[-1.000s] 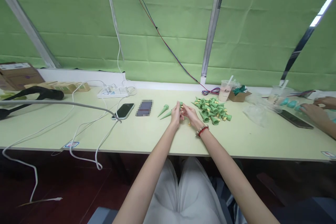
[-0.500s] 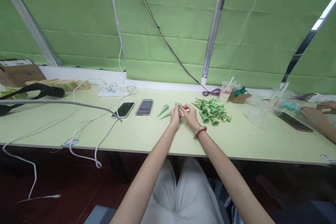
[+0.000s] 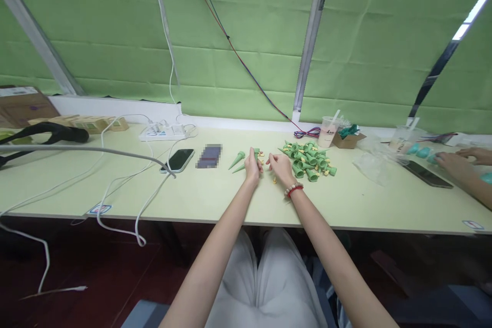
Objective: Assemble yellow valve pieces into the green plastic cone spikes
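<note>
Near the middle of the frame the person's left hand [image 3: 251, 166] is closed around a green cone [image 3: 256, 154], whose wide end pokes up above the knuckles with a small yellow piece [image 3: 261, 154] at its top, so the cone sits inside the curled fingers rather than beside them. Just right of it, the right hand [image 3: 280, 168] rests on the pale green table [image 3: 215, 197], fingers bent toward the left hand; they are too small in the picture for me to tell whether they pinch anything. A red and beaded bracelet [image 3: 293, 190] circles that wrist. Two more loose green cones [image 3: 237, 159] lie just left of the left hand, tips pointing down-left. To the right of the right hand sits a pile of green cones [image 3: 307, 159] mixed with yellow bits. Further left lie a dark phone [image 3: 178, 160] and a white power strip [image 3: 158, 134] with trailing cables. At the right edge of the frame another person's hands [image 3: 457, 161] rest near a second phone [image 3: 426, 173].
</note>
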A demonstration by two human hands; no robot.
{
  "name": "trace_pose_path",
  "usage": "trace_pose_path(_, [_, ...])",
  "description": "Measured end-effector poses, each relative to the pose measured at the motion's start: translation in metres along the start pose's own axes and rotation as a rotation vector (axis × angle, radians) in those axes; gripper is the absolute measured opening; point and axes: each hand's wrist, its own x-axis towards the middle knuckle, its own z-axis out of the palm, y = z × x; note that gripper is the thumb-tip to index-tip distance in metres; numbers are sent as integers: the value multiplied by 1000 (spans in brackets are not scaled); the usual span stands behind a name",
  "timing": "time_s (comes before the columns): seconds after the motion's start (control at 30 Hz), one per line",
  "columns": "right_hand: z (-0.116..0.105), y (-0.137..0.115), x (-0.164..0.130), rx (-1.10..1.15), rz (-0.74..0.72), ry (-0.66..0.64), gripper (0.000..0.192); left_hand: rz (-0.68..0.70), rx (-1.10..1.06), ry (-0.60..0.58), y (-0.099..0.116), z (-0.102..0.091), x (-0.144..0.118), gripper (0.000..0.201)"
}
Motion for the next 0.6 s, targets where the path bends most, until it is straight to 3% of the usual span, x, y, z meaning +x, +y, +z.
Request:
trace_pose_path(0.13, [3,-1,-2,-40,33,-117,42,-10,0,-5,0,1,0,46])
trace_pose_path(0.43, [8,4,1,-47,35,-203,40,-8,-21,-19,0,0,1,49])
trace_pose_path(0.6, [7,3,2,-51,25,-100,52,-1,-4,9,1,1,1,47])
